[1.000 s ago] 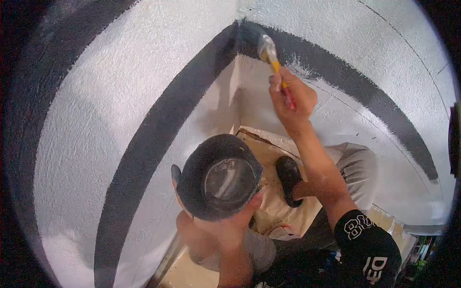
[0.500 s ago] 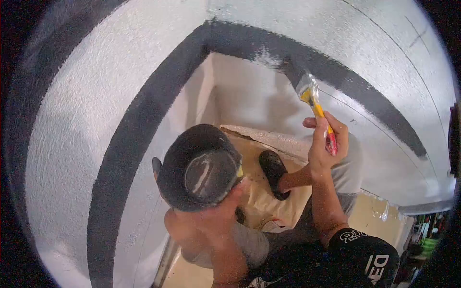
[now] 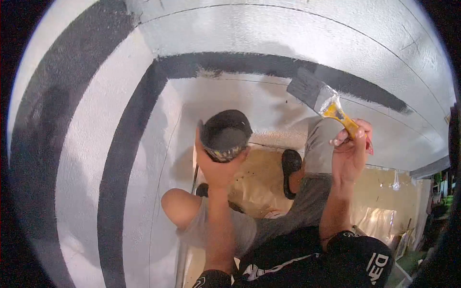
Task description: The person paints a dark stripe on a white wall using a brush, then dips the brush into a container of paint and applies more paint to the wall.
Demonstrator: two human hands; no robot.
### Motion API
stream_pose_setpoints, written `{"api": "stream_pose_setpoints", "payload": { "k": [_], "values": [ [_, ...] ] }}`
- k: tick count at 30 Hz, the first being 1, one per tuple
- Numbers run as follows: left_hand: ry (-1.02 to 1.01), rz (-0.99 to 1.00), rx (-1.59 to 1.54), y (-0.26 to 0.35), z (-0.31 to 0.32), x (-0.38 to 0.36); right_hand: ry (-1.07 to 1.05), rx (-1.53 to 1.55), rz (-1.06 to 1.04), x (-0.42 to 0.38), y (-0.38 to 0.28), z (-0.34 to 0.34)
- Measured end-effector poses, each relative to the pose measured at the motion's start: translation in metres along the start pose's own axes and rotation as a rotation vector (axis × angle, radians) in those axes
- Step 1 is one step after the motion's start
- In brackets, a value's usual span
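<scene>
White wall bore a dark stripe. Right hand, at three o'clock, pinched the brush, bristles toward ten; left hand cupped the pot mid-view. Looked like stripe-painting, contact unclear; next move probably called for steady edging.

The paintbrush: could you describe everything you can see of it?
The paintbrush is wide and flat, with dark grey, paint-coated bristles, a whitish, smeared, shiny collar and a yellow handle with a red end. Gripped by the handle in the right hand, it slants up and leftward, bristles overlapping the wall's dark band in view; whether they touch is unclear.
</scene>
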State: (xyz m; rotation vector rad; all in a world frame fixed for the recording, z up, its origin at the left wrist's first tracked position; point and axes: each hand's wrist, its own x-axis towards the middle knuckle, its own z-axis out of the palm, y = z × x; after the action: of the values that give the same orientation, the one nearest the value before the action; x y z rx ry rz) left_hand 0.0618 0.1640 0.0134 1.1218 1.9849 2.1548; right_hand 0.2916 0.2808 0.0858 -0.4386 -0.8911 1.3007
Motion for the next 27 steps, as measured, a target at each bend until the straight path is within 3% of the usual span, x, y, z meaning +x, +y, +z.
{"api": "stream_pose_setpoints", "payload": {
  "k": [2, 4, 10, 15, 19, 23, 27],
  "values": [
    [-0.088, -0.034, -0.137, -0.002, 0.016, -0.010, -0.066, -0.022, 0.005, 0.002, -0.004, -0.011],
    [-0.111, 0.054, 0.032, -0.005, 0.027, -0.016, -0.218, -0.129, 0.049, 0.005, -0.010, -0.016],
    [-0.250, 0.007, -0.039, 0.002, 0.059, -0.020, -0.114, -0.192, 0.080, 0.012, -0.012, -0.021],
    [-0.284, 0.225, 0.001, -0.004, 0.076, -0.015, -0.210, -0.306, -0.020, 0.028, -0.021, -0.025],
    [-0.311, 0.164, -0.193, -0.008, 0.087, -0.012, -0.224, -0.340, -0.100, 0.029, -0.024, -0.022],
    [-0.284, 0.216, -0.136, -0.002, 0.084, -0.015, -0.213, -0.391, -0.135, 0.020, -0.019, -0.022],
    [-0.305, 0.062, -0.227, -0.005, 0.081, -0.029, -0.322, -0.381, -0.103, 0.008, -0.019, -0.008]
  ]
}}
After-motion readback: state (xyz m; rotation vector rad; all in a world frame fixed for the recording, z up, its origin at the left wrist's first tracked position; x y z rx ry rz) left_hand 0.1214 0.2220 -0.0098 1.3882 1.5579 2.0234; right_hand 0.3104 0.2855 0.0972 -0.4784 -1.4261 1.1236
